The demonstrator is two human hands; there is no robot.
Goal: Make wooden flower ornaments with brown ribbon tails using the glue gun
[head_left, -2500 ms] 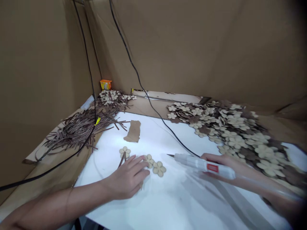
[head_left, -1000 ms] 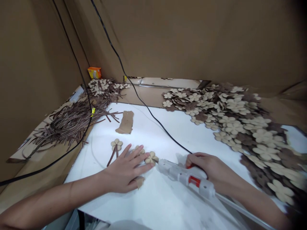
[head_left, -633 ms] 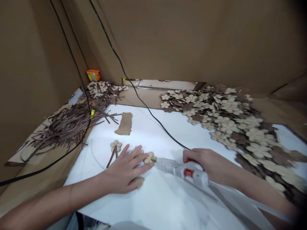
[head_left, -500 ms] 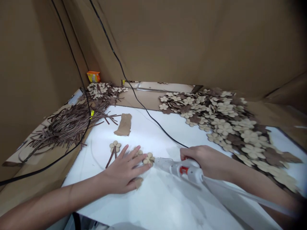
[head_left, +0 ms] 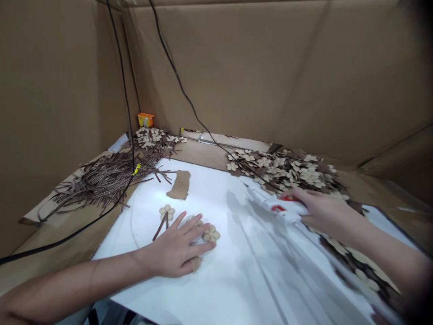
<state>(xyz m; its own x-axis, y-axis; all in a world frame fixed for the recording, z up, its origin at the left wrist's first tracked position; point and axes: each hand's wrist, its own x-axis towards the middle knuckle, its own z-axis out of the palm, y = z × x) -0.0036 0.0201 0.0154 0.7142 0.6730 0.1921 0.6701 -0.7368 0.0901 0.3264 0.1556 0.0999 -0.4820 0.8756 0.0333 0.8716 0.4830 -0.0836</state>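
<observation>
My left hand [head_left: 177, 248] lies flat on the white board with its fingers spread. Its fingertips touch a beige felt flower [head_left: 211, 234], and another flower is partly hidden under the fingers. By the thumb shows a small tan scrap [head_left: 195, 263]. A third beige flower [head_left: 167, 211] with two brown strips on it rests just beyond the wrist. My right hand [head_left: 309, 205] is wrapped round a white hot glue gun with red parts [head_left: 279, 208], its nozzle pointing left and away over the board. A glue stick trails from the gun's back end, blurred.
A heap of beige and brown felt flowers [head_left: 287, 169] covers the right side. Brown strips [head_left: 104, 178] are piled at left. A cardboard scrap [head_left: 180, 185] lies on the white board [head_left: 216, 289]. A black cable [head_left: 176, 72] hangs across; cardboard walls [head_left: 253, 67] surround the table.
My right hand has drawn the glue gun away from the flower, further back and to the right. My left hand stays on the flowers. The whole view has shifted slightly.
</observation>
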